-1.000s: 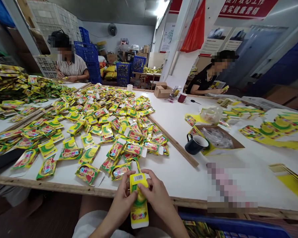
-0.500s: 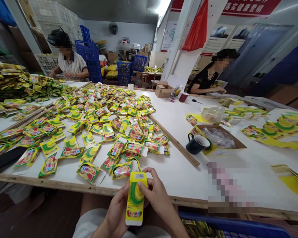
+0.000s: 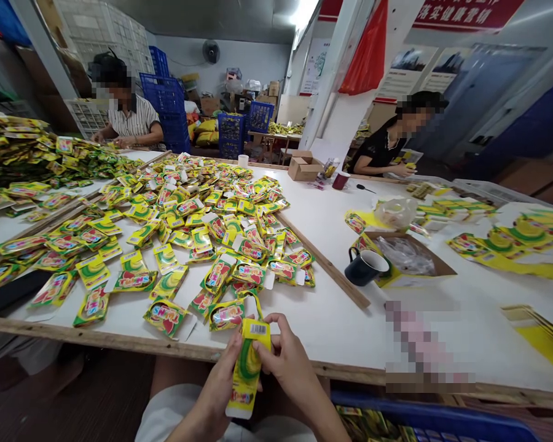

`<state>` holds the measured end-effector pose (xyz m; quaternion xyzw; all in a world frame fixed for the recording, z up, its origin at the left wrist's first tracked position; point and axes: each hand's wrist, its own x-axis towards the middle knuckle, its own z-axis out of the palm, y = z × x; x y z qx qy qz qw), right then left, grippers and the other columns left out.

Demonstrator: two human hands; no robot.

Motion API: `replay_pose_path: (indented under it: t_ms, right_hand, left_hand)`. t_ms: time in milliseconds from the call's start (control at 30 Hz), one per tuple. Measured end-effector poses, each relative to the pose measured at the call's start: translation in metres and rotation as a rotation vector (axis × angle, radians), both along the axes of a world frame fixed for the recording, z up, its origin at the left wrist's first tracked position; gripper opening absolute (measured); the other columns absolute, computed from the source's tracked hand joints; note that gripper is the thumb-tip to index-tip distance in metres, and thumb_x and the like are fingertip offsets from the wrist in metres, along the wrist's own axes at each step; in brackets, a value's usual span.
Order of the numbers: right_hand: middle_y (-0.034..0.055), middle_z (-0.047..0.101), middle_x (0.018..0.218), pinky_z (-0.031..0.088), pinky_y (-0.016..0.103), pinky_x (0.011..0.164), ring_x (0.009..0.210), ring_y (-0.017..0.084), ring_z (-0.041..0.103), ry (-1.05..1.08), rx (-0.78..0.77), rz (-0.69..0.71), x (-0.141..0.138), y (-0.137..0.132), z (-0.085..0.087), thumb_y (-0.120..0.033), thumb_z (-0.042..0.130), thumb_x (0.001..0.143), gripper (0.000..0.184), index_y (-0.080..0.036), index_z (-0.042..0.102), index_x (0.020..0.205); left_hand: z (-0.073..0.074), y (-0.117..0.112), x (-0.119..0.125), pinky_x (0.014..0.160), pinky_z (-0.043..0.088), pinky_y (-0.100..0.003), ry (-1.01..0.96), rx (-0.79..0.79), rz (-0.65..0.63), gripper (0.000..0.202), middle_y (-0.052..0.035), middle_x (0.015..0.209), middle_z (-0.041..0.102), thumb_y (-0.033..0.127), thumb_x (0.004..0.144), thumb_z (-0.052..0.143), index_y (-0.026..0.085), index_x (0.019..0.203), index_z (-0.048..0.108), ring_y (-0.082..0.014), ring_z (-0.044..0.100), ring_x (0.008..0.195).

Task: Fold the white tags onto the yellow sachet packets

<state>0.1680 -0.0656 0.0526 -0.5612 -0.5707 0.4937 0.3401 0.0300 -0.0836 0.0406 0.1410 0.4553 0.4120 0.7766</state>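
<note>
Both my hands hold one long yellow packet card point(image 3: 247, 368) upright over my lap, just in front of the table's near edge. My left hand point(image 3: 219, 383) grips its left side, fingers curled behind it. My right hand point(image 3: 288, 362) pinches the upper right edge near the barcode. The card shows a green ring and a red logo at the bottom. A big heap of similar yellow and green packets point(image 3: 198, 227) covers the white table point(image 3: 332, 319) ahead and to the left.
A dark mug point(image 3: 365, 267) and an open cardboard box with clear bags point(image 3: 408, 258) stand right of a wooden strip point(image 3: 320, 261). Yellow printed cards point(image 3: 511, 242) lie far right. Two other people sit at the far side. A blue crate point(image 3: 433, 423) is by my right knee.
The card in my hands has tilted, its lower end swinging left and its face turning more edge-on. My hands stayed in about the same place.
</note>
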Motion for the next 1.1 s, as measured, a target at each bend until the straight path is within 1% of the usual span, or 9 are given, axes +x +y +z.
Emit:
replay_pose_path:
  t_ms: [100, 233, 300, 433, 600, 767, 833, 967, 1100]
  right_hand:
    - [-0.0099, 0.053, 0.055, 0.036, 0.02, 0.047, 0.048, 0.012, 0.052, 0.05, -0.012, 0.064, 0.004, -0.002, 0.008, -0.036, 0.054, 0.087, 0.029, -0.023, 0.041, 0.109]
    - [-0.0062, 0.057, 0.062, 0.042, 0.024, 0.058, 0.056, 0.013, 0.059, 0.09, 0.03, 0.099, 0.013, -0.003, 0.013, -0.039, 0.051, 0.09, 0.028, -0.022, 0.049, 0.112]
    - [-0.0054, 0.058, 0.065, 0.042, 0.024, 0.056, 0.054, 0.013, 0.057, 0.124, 0.028, 0.083, 0.014, -0.004, 0.011, -0.039, 0.051, 0.091, 0.026, -0.021, 0.05, 0.109]
    - [-0.0056, 0.059, 0.067, 0.04, 0.022, 0.049, 0.05, 0.011, 0.054, 0.211, -0.022, 0.054, 0.007, -0.005, 0.008, -0.04, 0.051, 0.091, 0.025, -0.023, 0.044, 0.107]
    - [-0.0102, 0.049, 0.057, 0.039, 0.021, 0.049, 0.048, 0.011, 0.052, 0.183, 0.011, 0.004, -0.001, -0.003, 0.002, -0.04, 0.056, 0.087, 0.026, -0.023, 0.045, 0.104]
    - [-0.0117, 0.044, 0.056, 0.039, 0.02, 0.046, 0.044, 0.01, 0.048, 0.216, 0.016, -0.054, -0.005, -0.003, -0.004, -0.041, 0.058, 0.085, 0.029, -0.024, 0.043, 0.104]
    - [-0.0111, 0.044, 0.057, 0.039, 0.02, 0.045, 0.045, 0.01, 0.047, 0.203, 0.028, -0.058, -0.006, -0.004, -0.004, -0.04, 0.056, 0.086, 0.028, -0.024, 0.043, 0.105]
    - [-0.0094, 0.046, 0.057, 0.038, 0.02, 0.045, 0.046, 0.01, 0.048, 0.153, 0.038, -0.034, -0.005, -0.005, -0.003, -0.04, 0.053, 0.088, 0.026, -0.023, 0.044, 0.106]
    - [-0.0077, 0.048, 0.057, 0.038, 0.021, 0.047, 0.048, 0.012, 0.049, 0.005, 0.106, -0.05, -0.005, -0.004, -0.001, -0.039, 0.052, 0.09, 0.027, -0.021, 0.048, 0.109]
  left_hand:
    - [0.007, 0.003, -0.003, 0.044, 0.046, -0.022, -0.025, 0.011, -0.008, 0.075, -0.0021, 0.064, 0.071, 0.055, 0.078, 0.065, 0.018, 0.139, 0.039, -0.0179, 0.066, 0.046]
    - [0.013, 0.007, -0.006, 0.047, 0.051, -0.026, -0.16, 0.055, -0.037, 0.075, -0.0062, 0.079, 0.074, 0.048, 0.081, 0.063, 0.024, 0.144, 0.03, -0.0224, 0.07, 0.056]
    - [0.013, 0.007, -0.005, 0.047, 0.051, -0.026, -0.191, 0.057, -0.051, 0.075, -0.0074, 0.083, 0.074, 0.048, 0.082, 0.062, 0.025, 0.144, 0.028, -0.0229, 0.071, 0.057]
    - [0.01, 0.007, -0.002, 0.048, 0.051, -0.026, -0.152, 0.067, -0.043, 0.075, -0.0067, 0.077, 0.072, 0.052, 0.083, 0.06, 0.023, 0.145, 0.028, -0.0201, 0.068, 0.052]
    - [0.008, 0.007, -0.004, 0.051, 0.052, -0.028, -0.019, 0.164, -0.076, 0.083, -0.0058, 0.079, 0.071, 0.058, 0.081, 0.059, 0.024, 0.147, 0.023, -0.0184, 0.065, 0.052]
    - [0.009, 0.007, -0.007, 0.057, 0.053, -0.028, 0.051, 0.265, -0.104, 0.081, -0.0108, 0.107, 0.067, 0.061, 0.081, 0.057, 0.026, 0.147, 0.024, -0.0189, 0.066, 0.066]
    - [0.009, 0.007, -0.006, 0.055, 0.052, -0.028, 0.059, 0.263, -0.094, 0.083, -0.0112, 0.114, 0.065, 0.062, 0.08, 0.058, 0.028, 0.147, 0.024, -0.0206, 0.067, 0.07]
    - [0.009, 0.009, -0.005, 0.05, 0.05, -0.026, 0.039, 0.211, -0.112, 0.084, -0.0094, 0.104, 0.07, 0.062, 0.08, 0.057, 0.03, 0.148, 0.02, -0.0213, 0.068, 0.065]
    - [0.006, 0.01, -0.003, 0.049, 0.051, -0.027, 0.047, 0.185, -0.1, 0.088, -0.0105, 0.11, 0.069, 0.061, 0.079, 0.06, 0.031, 0.149, 0.017, -0.0232, 0.07, 0.068]
